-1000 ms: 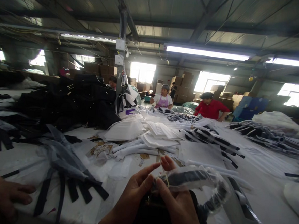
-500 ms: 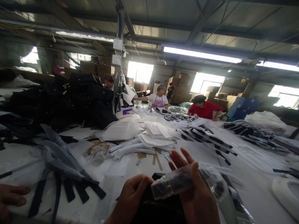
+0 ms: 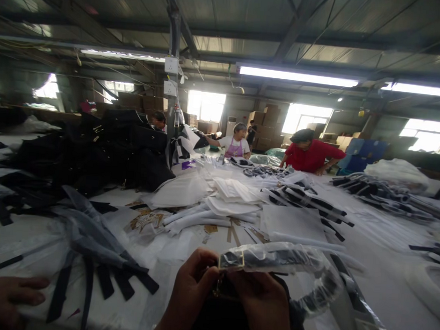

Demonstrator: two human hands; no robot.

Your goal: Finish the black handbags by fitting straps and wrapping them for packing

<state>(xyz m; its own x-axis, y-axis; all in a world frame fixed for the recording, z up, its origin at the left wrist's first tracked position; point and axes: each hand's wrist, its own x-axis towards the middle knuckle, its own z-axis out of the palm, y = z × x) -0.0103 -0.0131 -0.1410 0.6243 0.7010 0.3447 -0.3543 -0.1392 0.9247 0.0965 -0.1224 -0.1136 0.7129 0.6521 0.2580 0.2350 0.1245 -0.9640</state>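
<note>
A dark strap wrapped in clear plastic (image 3: 285, 258), with gold-coloured metal near its left end, arches over my hands and curves down on the right. At that left end, my left hand (image 3: 192, 284) is closed, thumb and fingers pinching it beside a small gold fitting (image 3: 218, 284). My right hand (image 3: 261, 301) is closed under the strap, its fingertips hidden behind the plastic. Below and between both hands is a black item, apparently a bag (image 3: 216, 323), mostly in shadow.
Another person's hand (image 3: 5, 296) rests at the lower left near black strips (image 3: 114, 278). Black bags (image 3: 108, 152) are heaped at left. White sheets (image 3: 233, 190) and wrapped straps (image 3: 307, 204) lie ahead. A white roll (image 3: 433, 290) lies right. Co-workers stand across the table (image 3: 378, 266).
My right hand has turned from open and raised to closed beneath the strap. The wrapped strap now lies level and arched, its left end pinched by my left hand. The red-clothed co-worker has shifted right.
</note>
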